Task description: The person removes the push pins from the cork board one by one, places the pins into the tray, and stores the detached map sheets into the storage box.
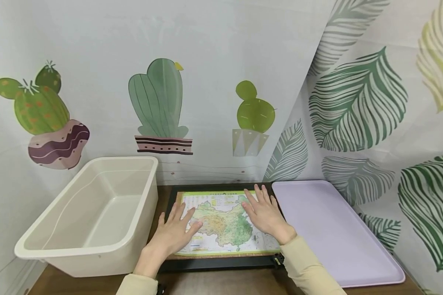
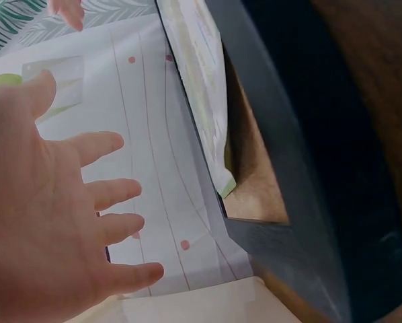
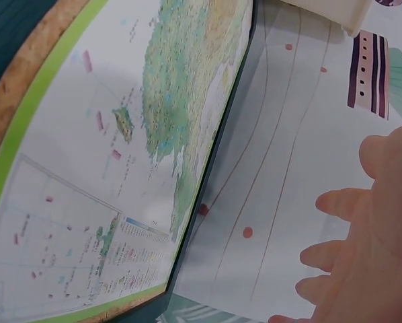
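A printed map [image 1: 221,229] with a green border lies on a brown board inside a black frame [image 1: 214,263] on the table. My left hand [image 1: 175,233] is spread over the map's left side, and its straight fingers show in the left wrist view, apart from the frame. Over the map's upper right hovers my right hand [image 1: 263,213], fingers extended and nothing held. In the left wrist view, the map's corner [image 2: 224,182] lifts slightly off the brown board [image 2: 255,188]. The right wrist view shows the map [image 3: 73,202] lying flatter.
A deep cream plastic bin [image 1: 133,229] stands left of the frame. To the right lies a pale purple tray [image 1: 328,229]. Behind everything hangs a cloth [image 1: 214,82] printed with cacti and leaves. The brown tabletop [image 1: 221,282] shows along the front.
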The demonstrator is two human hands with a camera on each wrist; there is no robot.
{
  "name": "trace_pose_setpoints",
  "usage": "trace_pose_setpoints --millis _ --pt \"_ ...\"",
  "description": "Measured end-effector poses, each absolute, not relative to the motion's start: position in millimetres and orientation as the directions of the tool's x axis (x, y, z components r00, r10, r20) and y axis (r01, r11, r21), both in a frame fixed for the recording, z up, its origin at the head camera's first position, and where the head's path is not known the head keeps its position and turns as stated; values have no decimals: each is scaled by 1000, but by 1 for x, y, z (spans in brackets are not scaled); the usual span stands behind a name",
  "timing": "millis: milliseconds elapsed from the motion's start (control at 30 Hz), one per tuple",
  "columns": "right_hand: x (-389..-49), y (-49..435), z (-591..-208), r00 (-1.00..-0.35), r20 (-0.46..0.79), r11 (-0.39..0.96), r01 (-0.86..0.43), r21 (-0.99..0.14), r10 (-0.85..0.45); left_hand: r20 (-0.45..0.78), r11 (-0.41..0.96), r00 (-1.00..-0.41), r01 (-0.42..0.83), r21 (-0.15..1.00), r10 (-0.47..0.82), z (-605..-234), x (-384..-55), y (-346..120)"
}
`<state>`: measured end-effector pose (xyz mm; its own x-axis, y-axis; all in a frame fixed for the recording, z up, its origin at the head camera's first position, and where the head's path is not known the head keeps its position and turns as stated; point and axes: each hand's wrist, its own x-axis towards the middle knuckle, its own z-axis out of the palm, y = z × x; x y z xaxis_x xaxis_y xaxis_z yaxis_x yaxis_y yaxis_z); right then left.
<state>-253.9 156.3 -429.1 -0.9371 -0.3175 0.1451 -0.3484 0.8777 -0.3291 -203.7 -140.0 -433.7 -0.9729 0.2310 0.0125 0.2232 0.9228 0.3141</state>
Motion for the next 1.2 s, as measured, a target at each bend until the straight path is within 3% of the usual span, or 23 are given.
trace_pose_setpoints --millis 700,1200 --pt "-273 146 -440 -891 215 812 -452 -368 -399 -44 929 -970 215 300 238 -449 -183 -144" --pt "-296 138 -448 -881 171 794 -472 -384 -441 -49 930 -969 216 298 241 -457 -174 -147"
